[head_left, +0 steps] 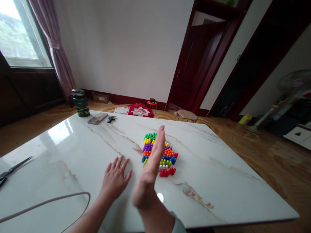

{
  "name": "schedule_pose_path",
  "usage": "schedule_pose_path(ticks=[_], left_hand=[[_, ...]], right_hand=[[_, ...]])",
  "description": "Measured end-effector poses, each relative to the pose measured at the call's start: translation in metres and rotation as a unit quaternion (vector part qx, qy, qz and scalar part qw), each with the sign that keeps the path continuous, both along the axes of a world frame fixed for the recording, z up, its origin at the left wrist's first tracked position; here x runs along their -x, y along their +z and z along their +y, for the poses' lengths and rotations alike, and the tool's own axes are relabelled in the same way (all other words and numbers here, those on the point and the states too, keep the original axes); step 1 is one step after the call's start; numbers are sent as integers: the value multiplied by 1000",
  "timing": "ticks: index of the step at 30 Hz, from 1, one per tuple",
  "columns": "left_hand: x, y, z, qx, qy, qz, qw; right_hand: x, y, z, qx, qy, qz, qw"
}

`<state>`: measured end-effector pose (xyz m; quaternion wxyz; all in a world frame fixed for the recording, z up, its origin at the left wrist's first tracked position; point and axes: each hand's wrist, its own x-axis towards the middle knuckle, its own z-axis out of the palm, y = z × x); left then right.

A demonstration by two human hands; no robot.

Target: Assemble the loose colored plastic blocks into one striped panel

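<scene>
Flat on the white marbled table [209,179], my left hand [116,178] has its fingers spread and holds nothing. My right hand [152,164] is raised edge-on in front of the beads, fingers stretched straight up and away, with nothing in it. Behind it lie rows of coloured beads: green beads [150,136] at the far end, then yellow, purple beads [147,147], orange, blue beads [173,160], light green and white. Red beads [168,172] form a short cluster nearest me. The right hand hides the middle of the rows.
Black scissors [8,172] and a looping pale cable [50,198] lie at the left. Toward the far left edge are a camouflage flask [80,103], a phone [98,118] and keys [111,119]. A stool [186,115] stands beyond the table.
</scene>
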<state>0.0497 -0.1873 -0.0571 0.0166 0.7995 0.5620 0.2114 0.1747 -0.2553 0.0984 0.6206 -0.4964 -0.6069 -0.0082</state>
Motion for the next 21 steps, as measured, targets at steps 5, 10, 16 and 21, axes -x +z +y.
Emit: schedule_pose_path(ticks=[5,10,16,21], left_hand=[[-4,3,-3,9,25,16,1000],[-1,6,-5,1,-36,-5,999],[2,9,-7,-18,-151,-3,988],[2,8,-8,-1,-149,-8,989]], right_hand=[[-133,-86,46,108,-121,42,986],[-208,-144,81,267,-29,55,962],[-181,-151,86,233,-26,88,968],[-180,-155,87,236,-56,96,965]])
